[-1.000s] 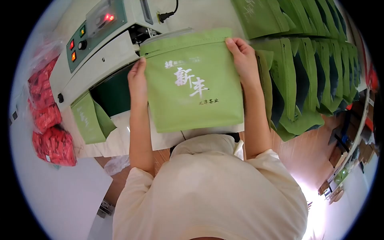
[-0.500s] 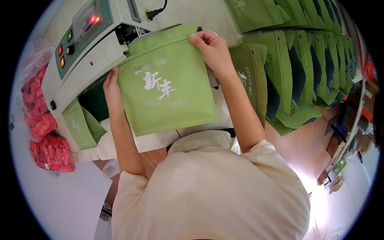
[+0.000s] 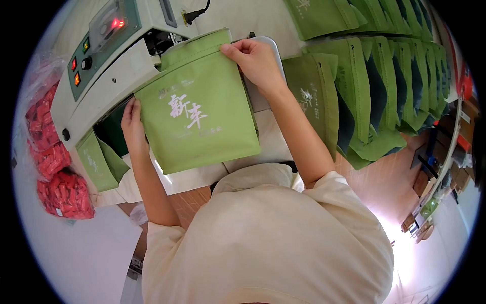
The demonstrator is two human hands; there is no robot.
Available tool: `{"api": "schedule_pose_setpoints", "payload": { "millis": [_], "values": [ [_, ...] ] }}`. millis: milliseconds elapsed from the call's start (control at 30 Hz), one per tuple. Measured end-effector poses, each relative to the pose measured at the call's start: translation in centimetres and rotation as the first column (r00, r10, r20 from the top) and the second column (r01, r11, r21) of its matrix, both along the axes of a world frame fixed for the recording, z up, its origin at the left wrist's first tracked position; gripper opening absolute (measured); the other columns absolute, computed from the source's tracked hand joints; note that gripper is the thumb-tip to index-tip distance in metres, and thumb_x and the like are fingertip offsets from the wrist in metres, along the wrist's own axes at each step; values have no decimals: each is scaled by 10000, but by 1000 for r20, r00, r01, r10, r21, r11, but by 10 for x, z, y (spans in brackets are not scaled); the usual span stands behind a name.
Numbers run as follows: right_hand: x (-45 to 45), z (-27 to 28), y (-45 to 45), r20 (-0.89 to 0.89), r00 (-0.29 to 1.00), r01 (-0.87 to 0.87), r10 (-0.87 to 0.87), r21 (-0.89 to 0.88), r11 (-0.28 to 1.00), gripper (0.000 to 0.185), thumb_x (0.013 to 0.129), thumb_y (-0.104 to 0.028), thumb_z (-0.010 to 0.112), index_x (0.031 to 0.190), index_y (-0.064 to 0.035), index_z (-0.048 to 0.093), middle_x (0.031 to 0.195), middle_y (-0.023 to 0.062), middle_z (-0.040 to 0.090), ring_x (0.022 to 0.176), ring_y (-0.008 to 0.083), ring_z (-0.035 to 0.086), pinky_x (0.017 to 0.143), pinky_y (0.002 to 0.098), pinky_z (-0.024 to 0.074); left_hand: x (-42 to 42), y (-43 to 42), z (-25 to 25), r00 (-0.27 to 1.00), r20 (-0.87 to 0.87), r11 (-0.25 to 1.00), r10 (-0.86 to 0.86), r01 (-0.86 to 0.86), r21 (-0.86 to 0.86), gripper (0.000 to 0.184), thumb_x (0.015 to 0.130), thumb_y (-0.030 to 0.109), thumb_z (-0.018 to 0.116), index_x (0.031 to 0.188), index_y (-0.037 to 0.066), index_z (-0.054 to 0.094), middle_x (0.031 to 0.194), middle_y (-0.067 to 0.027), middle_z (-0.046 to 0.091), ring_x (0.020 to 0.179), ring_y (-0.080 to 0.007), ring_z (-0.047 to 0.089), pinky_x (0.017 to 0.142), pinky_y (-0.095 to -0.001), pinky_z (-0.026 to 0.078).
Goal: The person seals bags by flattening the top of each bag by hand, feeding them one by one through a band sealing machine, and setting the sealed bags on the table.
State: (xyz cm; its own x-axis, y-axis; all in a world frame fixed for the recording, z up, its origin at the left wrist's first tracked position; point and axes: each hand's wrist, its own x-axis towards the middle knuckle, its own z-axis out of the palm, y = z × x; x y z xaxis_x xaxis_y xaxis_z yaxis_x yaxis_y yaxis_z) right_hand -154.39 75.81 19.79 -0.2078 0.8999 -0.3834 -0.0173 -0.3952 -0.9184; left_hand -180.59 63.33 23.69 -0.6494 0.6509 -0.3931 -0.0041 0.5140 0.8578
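Note:
A green bag [image 3: 202,111] with white characters hangs between my two hands, its top edge tilted up to the right along the front of a white machine [image 3: 109,83]. My left hand [image 3: 133,119] pinches the bag's left edge near the top. The thumb and fingers of my right hand [image 3: 253,58] grip its upper right corner. The bag's upper left part lies at the machine's edge; how far it reaches in, I cannot tell. Below the machine, at the left, another green bag [image 3: 96,162] sits partly folded.
Rows of green bags [image 3: 354,86] stand at the right. Red packages in clear plastic [image 3: 63,192] lie at the far left. A black plug [image 3: 192,16] is behind the machine, which has a panel with lit red switches. A metal-rimmed plate [image 3: 276,55] shows beyond my right wrist.
Both hands have moved left with the bag, bringing its upper left part to the machine. The bag has tilted, its right side now higher. The view has shifted slightly.

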Motion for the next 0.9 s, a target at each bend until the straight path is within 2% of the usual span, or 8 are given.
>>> {"api": "schedule_pose_setpoints", "payload": {
  "millis": [33, 100, 133, 200, 400, 733, 833, 900],
  "values": [
    [0, -1, 0, -6, 1000, -11, 11, -14, 1000, 275, 787, -233, 692, 771, 39, 651, 624, 9, 575, 572, 66, 482, 524, 231, 403, 1, -7, 3, 1000, -2, 1000, 0, 0, -2, 353, 910, 202, 559, 1167, -40, 544, 1085, -79, 587, 974, -116, 531, 857, -230, 402],
    [-4, 3, -1, -13, 1000, -21, 21, -19, 1000, 279, 788, -234, 691, 778, 42, 652, 628, 15, 583, 571, 67, 487, 525, 233, 408, 7, -22, 13, 960, -275, 995, -52, 72, 62, 313, 911, 152, 542, 1174, -17, 539, 1045, -81, 584, 952, -125, 536, 861, -243, 406],
    [-5, 4, -1, -18, 999, -32, 31, -22, 999, 282, 790, -234, 690, 784, 46, 654, 632, 21, 590, 571, 69, 493, 526, 235, 413, 11, -27, 19, 960, -277, 996, -52, 72, 61, 313, 911, 152, 542, 1174, -17, 539, 1045, -81, 584, 952, -125, 536, 861, -243, 406],
    [-9, 5, -2, -14, 999, -37, 37, -15, 999, 284, 788, -233, 690, 790, 49, 655, 636, 27, 598, 574, 72, 503, 530, 239, 422, 20, -38, 30, 903, -429, 991, 23, 36, 127, 270, 919, 122, 515, 1154, -7, 545, 985, -68, 583, 898, -121, 531, 834, -242, 412],
    [-24, 7, -4, 3, 998, -62, 62, 8, 998, 289, 779, -231, 691, 801, 55, 656, 650, 49, 620, 583, 84, 532, 552, 253, 449, 51, -60, 51, 890, -455, 984, 15, 69, 166, 186, 925, 94, 489, 1063, -6, 561, 938, -47, 563, 806, -94, 510, 751, -220, 417],
    [-38, 5, -10, -13, 1000, -19, 19, 11, 1000, 283, 764, -233, 684, 780, 49, 663, 643, 84, 633, 572, 113, 557, 564, 267, 464, 68, -64, 46, 865, -500, 957, 34, 115, 264, 136, 925, 69, 485, 996, -4, 575, 882, -43, 562, 761, -95, 490, 730, -223, 412],
    [-47, 4, -13, 3, 999, -32, 32, 26, 999, 270, 788, -233, 696, 790, 35, 664, 670, 27, 626, 590, 64, 530, 545, 220, 437, 67, -65, 48, 869, -495, 957, 15, 131, 259, 120, 921, 57, 483, 973, -3, 573, 896, -48, 554, 753, -98, 485, 723, -228, 412],
    [-50, 8, -14, 7, 999, -31, 31, 19, 999, 270, 788, -228, 694, 786, 39, 662, 664, 29, 624, 593, 64, 530, 546, 220, 436, 67, -66, 48, 853, -522, 950, -25, 183, 253, 100, 921, 51, 481, 946, -2, 562, 961, -71, 527, 738, -109, 491, 684, -226, 418]
  ]
}}
